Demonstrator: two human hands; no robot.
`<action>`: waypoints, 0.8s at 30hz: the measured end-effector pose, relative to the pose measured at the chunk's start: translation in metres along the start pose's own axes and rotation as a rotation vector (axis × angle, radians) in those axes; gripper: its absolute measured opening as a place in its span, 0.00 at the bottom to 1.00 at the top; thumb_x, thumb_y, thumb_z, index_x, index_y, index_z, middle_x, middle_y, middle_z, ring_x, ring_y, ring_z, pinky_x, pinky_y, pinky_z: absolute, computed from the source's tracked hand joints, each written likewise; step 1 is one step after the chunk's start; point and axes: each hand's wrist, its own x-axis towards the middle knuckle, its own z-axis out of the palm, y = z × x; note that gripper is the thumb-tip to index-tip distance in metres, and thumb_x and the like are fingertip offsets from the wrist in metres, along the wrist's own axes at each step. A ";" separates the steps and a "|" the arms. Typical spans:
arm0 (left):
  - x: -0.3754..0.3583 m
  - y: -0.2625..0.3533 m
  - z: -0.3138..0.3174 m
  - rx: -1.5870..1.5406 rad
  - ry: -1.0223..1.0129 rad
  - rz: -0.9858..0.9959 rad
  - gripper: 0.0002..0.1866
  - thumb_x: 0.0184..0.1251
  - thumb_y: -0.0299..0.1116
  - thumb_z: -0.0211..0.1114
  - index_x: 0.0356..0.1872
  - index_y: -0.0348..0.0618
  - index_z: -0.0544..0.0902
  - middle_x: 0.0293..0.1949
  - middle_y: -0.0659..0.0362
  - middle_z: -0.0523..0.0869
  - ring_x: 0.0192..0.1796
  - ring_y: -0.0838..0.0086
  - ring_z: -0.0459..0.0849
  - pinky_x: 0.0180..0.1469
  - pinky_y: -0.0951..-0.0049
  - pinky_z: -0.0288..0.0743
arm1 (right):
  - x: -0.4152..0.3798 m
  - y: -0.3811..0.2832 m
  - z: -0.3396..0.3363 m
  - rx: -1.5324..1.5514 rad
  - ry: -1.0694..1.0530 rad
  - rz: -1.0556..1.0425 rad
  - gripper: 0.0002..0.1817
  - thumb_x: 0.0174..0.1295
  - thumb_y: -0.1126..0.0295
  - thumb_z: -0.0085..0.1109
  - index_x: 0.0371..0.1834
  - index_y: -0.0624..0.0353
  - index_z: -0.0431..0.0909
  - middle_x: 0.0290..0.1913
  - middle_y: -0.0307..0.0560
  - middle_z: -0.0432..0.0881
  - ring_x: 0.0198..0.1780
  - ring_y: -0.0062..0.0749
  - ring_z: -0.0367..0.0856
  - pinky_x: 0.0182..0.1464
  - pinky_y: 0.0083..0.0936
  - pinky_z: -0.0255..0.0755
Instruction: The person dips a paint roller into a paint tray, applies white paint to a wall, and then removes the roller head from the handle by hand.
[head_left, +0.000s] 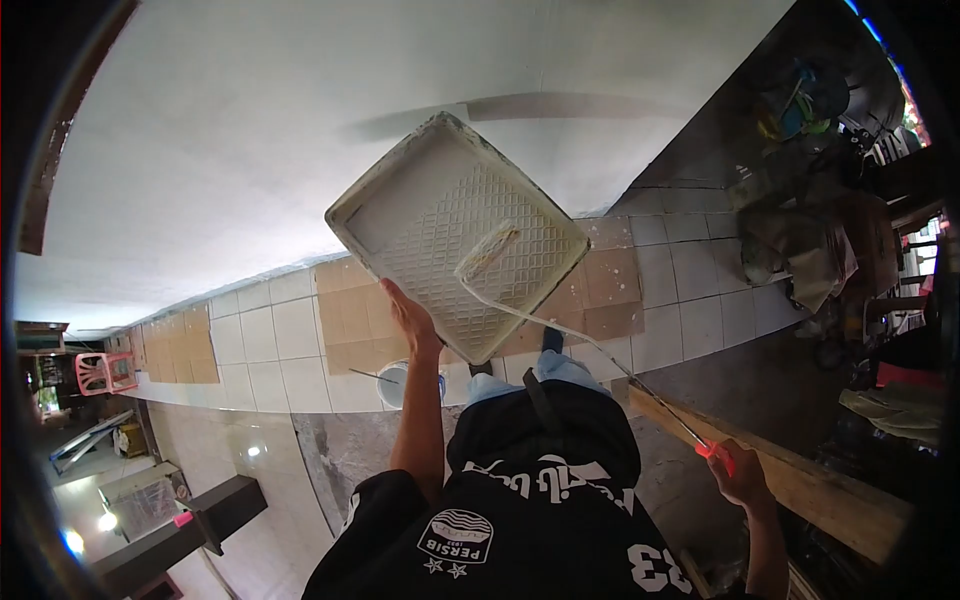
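Note:
My left hand supports the lower left edge of a square paint tray, its fingers partly hidden beneath it. Whitish paint coats the tray and its ridged grid. On the grid rests a small paint roller. A long thin rod runs from the roller to a red handle. My right hand is closed around that handle at the right.
A white wall rises ahead. Cardboard sheets cover parts of the tiled floor. A white bucket stands below my left hand. A wooden plank lies near my right hand; a pink chair is far left.

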 end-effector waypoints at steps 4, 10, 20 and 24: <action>-0.006 0.015 -0.003 0.053 0.002 -0.008 0.42 0.73 0.65 0.34 0.70 0.33 0.59 0.66 0.48 0.68 0.64 0.61 0.69 0.65 0.66 0.63 | 0.002 -0.006 0.011 -0.077 -0.009 0.045 0.20 0.63 0.50 0.54 0.38 0.58 0.77 0.28 0.53 0.81 0.30 0.52 0.81 0.33 0.37 0.73; -0.015 0.014 -0.007 -0.028 0.050 -0.022 0.42 0.73 0.64 0.34 0.69 0.33 0.60 0.65 0.48 0.69 0.63 0.61 0.70 0.64 0.67 0.63 | 0.001 -0.021 0.017 -0.118 -0.096 0.204 0.20 0.62 0.52 0.56 0.43 0.58 0.77 0.30 0.53 0.82 0.32 0.53 0.82 0.34 0.36 0.74; -0.001 0.008 -0.028 0.063 0.074 0.010 0.42 0.72 0.65 0.35 0.70 0.33 0.57 0.67 0.49 0.67 0.65 0.60 0.68 0.65 0.66 0.62 | -0.008 -0.004 0.025 0.317 -0.006 -0.013 0.15 0.63 0.57 0.58 0.40 0.57 0.75 0.21 0.45 0.76 0.20 0.28 0.76 0.24 0.26 0.70; 0.000 0.007 -0.026 0.005 0.063 0.023 0.43 0.72 0.65 0.35 0.71 0.34 0.57 0.67 0.49 0.67 0.65 0.60 0.68 0.66 0.66 0.61 | -0.012 0.003 0.020 0.689 -0.365 0.290 0.14 0.69 0.59 0.47 0.38 0.60 0.72 0.17 0.41 0.72 0.15 0.24 0.68 0.18 0.25 0.65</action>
